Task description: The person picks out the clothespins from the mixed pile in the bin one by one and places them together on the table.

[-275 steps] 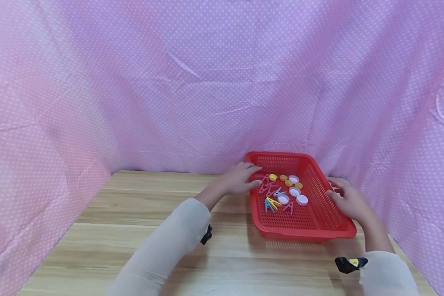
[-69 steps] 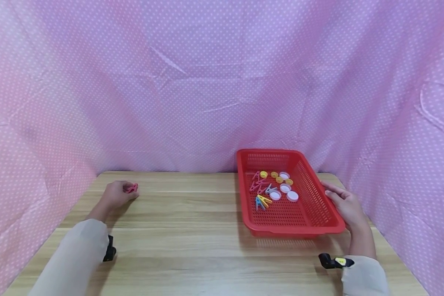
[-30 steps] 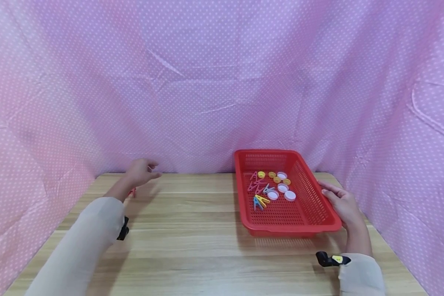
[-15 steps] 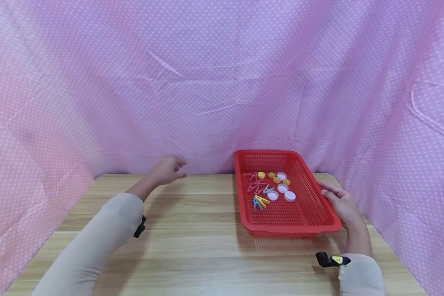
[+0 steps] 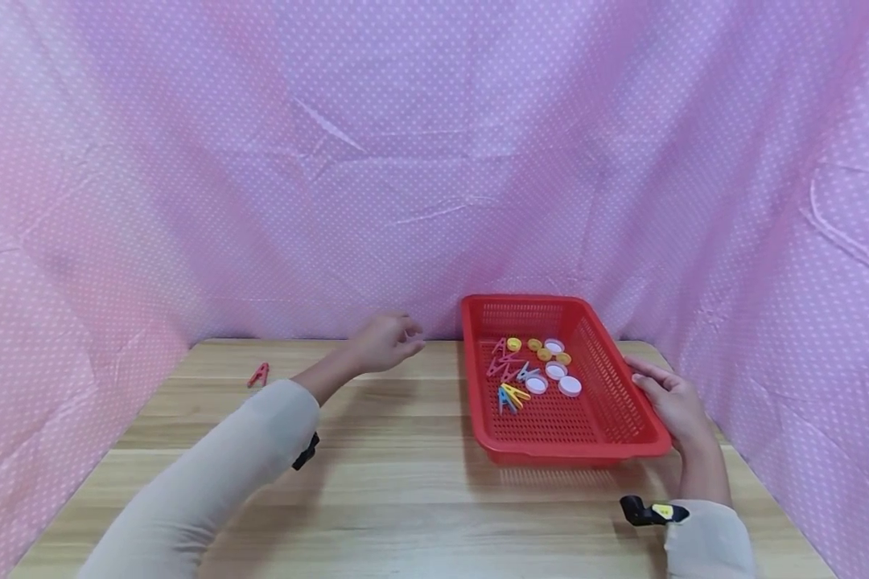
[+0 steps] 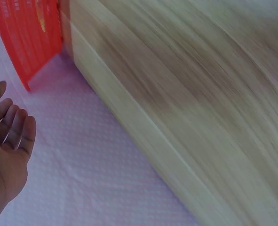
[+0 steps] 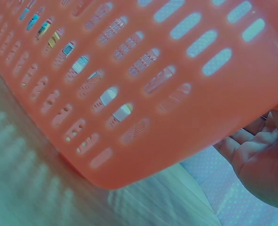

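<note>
My left hand (image 5: 387, 342) hangs over the back of the table, holding nothing, left of the red basket (image 5: 572, 452). Its fingers look loosely bent in the left wrist view, apart from the basket's wall (image 6: 30, 42). My right hand (image 5: 677, 406) grips the basket's right rim, the thumb near the top edge; the right wrist view has its fingers partly hidden under the rim. Inside lie several pink clothespins (image 5: 494, 367), a yellow clothespin (image 5: 516, 395), a blue clothespin (image 5: 504, 400), a grey clothespin (image 5: 527, 373), white caps (image 5: 570, 387) and yellow caps (image 5: 514, 344). A lone pink clothespin (image 5: 259, 375) lies at the table's back left.
The wooden table (image 5: 405, 515) ends at the back against a pink dotted cloth (image 5: 420, 161), which also hangs at both sides. The basket stands at the table's right, near the back edge.
My left hand has let go of the pink clothespin at the back left and moved right, towards the basket. The right hand stays on the basket's rim.
</note>
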`<state>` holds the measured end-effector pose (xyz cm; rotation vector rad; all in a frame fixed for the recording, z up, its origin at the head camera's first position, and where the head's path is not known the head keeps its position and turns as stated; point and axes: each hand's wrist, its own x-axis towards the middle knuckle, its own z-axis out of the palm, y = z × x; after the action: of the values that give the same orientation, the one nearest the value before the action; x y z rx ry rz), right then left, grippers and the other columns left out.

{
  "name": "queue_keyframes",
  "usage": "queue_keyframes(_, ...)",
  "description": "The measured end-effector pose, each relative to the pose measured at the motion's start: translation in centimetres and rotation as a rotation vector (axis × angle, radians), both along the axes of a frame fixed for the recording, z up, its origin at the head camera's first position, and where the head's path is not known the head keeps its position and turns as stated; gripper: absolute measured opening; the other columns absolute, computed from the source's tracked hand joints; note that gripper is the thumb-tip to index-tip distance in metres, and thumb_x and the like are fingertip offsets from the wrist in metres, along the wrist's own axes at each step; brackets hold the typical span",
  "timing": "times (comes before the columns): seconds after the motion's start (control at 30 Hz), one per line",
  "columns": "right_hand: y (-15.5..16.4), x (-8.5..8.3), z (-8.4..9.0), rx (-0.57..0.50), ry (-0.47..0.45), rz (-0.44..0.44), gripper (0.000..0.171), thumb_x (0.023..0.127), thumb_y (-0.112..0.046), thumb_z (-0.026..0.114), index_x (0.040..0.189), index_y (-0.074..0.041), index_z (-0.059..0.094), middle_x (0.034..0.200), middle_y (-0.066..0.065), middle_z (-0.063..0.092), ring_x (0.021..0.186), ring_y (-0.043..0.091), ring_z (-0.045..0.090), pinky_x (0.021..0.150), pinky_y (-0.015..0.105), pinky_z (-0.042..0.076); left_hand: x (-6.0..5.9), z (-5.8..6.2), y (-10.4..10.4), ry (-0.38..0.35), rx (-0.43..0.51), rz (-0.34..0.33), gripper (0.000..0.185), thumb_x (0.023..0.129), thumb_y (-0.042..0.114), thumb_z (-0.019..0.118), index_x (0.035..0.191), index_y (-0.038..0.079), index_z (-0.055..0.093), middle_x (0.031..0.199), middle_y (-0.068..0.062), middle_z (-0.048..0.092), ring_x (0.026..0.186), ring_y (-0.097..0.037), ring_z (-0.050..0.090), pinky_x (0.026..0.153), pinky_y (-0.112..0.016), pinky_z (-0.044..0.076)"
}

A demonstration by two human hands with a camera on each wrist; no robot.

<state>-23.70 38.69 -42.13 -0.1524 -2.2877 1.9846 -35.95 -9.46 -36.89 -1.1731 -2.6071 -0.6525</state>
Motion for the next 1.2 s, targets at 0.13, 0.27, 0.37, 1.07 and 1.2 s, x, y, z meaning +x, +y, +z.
queue_keyframes(0.13,0.0,0.0,0.0,0.004,-0.001,0.004,0.055,0.104,-0.032,0.061,0.153,-0.01,0.048,0.103,-0.019,0.07,0.089,0.008,0.073,0.074,0.03,0.061,0.7,0.2,1.6,0.03,0.023,-0.043,0.02,0.097,0.018,0.07,0.106,0.001,0.073,0.097,-0.01,0.07,0.089,-0.024,0.067,0.079,-0.036,0.056)
queue_keyframes(0.27,0.1,0.0,0.0,0.002,-0.001,0.011,0.057,0.104,-0.032,0.061,0.154,-0.009,0.046,0.103,-0.019,0.07,0.089,0.008,0.072,0.074,0.029,0.061,1.2,0.5,3.3,0.027,0.03,-0.081,0.023,0.098,0.02,0.07,0.11,0.0,0.073,0.101,-0.01,0.071,0.092,-0.025,0.067,0.081,-0.034,0.056)
queue_keyframes(0.37,0.2,0.1,0.1,0.004,-0.008,0.014,0.058,0.104,-0.032,0.061,0.154,-0.009,0.045,0.103,-0.019,0.07,0.089,0.007,0.072,0.074,0.028,0.061,1.5,0.8,4.7,0.01,0.03,-0.108,0.027,0.098,0.021,0.071,0.115,0.0,0.072,0.105,-0.01,0.071,0.096,-0.026,0.068,0.084,-0.033,0.056)
queue_keyframes(1.07,0.0,0.2,0.0,-0.03,0.002,0.008,0.048,0.103,-0.03,0.063,0.149,-0.015,0.056,0.101,-0.019,0.072,0.087,0.007,0.072,0.073,0.027,0.061,2.5,1.5,13.3,-0.154,-0.145,-0.085,0.038,0.098,0.036,0.07,0.127,0.011,0.07,0.107,0.0,0.069,0.093,-0.014,0.062,0.079,-0.021,0.052)
queue_keyframes(1.2,-0.1,0.1,0.1,-0.038,0.009,0.019,0.049,0.104,-0.029,0.062,0.15,-0.014,0.054,0.101,-0.018,0.072,0.088,0.007,0.073,0.073,0.028,0.061,2.5,1.0,14.6,-0.217,-0.124,-0.109,0.034,0.099,0.036,0.068,0.124,0.012,0.072,0.1,0.004,0.07,0.082,-0.009,0.06,0.07,-0.016,0.05)
